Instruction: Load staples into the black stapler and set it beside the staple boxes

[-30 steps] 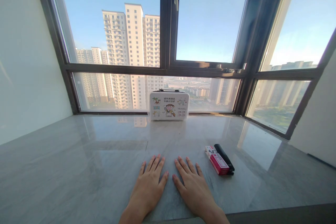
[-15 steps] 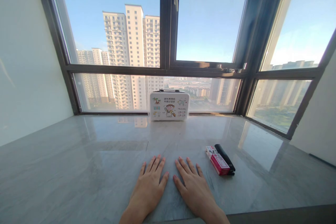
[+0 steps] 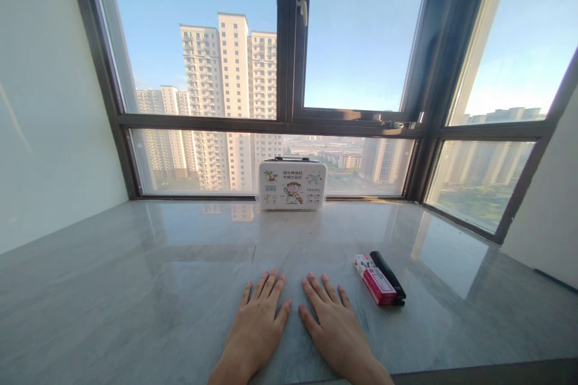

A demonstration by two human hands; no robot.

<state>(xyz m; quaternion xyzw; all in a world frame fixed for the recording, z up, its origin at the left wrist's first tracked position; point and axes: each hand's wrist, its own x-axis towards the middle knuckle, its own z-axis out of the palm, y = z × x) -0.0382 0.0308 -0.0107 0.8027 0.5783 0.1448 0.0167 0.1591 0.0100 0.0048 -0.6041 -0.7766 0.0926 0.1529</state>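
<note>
My left hand (image 3: 258, 323) lies palm down on the grey marbled sill (image 3: 149, 307), fingers spread, holding nothing. Beside it, a small gap apart, my right hand (image 3: 333, 326) rests flat in the same way, also without anything in it. To the right of my right hand lies a small pink and white box (image 3: 376, 280). Against the box's far side is a long black object (image 3: 388, 277) that looks like a stapler. Farther back, a white case (image 3: 292, 186) with cartoon prints and a dark handle stands upright near the window.
A window with dark frames (image 3: 271, 125) closes off the back and right of the sill. A white wall (image 3: 49, 120) rises at the left and another wall (image 3: 546, 210) at the right. The sill's front edge (image 3: 451, 370) runs along the bottom right.
The whole view has shifted slightly downward in the picture. Both hands and the objects keep their places on the sill.
</note>
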